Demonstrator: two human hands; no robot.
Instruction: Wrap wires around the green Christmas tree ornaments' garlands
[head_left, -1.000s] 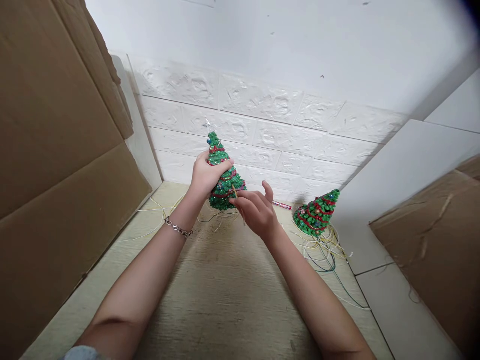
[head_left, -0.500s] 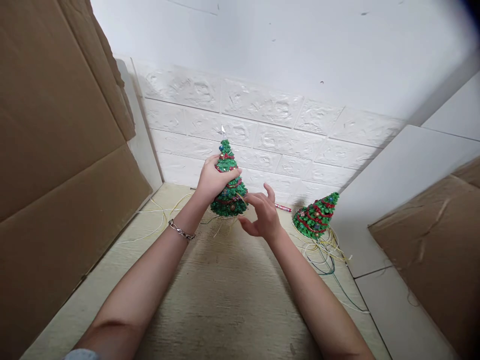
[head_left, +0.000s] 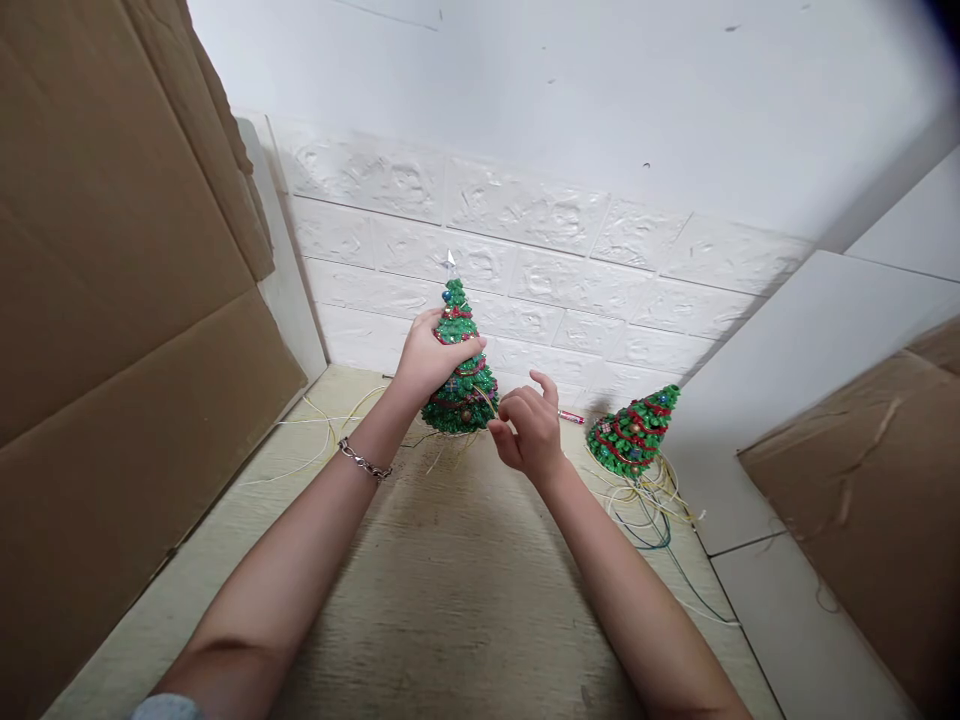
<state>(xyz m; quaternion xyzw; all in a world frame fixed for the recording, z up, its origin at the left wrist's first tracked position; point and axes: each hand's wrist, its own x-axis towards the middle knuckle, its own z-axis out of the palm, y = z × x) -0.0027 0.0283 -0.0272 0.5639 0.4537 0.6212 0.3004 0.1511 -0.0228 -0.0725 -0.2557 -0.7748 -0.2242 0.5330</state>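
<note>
My left hand (head_left: 433, 355) is wrapped around the upper half of a small green Christmas tree (head_left: 463, 392), with the fingers closed over its red garland bands. The tree stands upright at the far end of the pale wooden table (head_left: 450, 590), close to the white brick-pattern wall (head_left: 540, 215). I cannot tell whether its base rests on the table or hangs just above it. A small clear star (head_left: 450, 262) tops the tree, and a chain bracelet (head_left: 361, 461) sits on my left wrist.

My right hand (head_left: 529, 435) is just right of the tree's lower edge. Its fingers are curled in, with the thumb and fingertips drawn together near a thin yellowish strand (head_left: 485, 398) that comes off the tree. I cannot tell whether they actually pinch it.

Further right, well apart from my hands, a second green tree (head_left: 634, 432) leans to the right over a loose tangle of yellow and green wires (head_left: 651, 505). A small red pen-like thing (head_left: 571, 416) lies between the two trees, against the wall. More pale wires (head_left: 319, 430) trail across the table to the left. Large cardboard sheets (head_left: 112, 300) stand along the left side.
</note>
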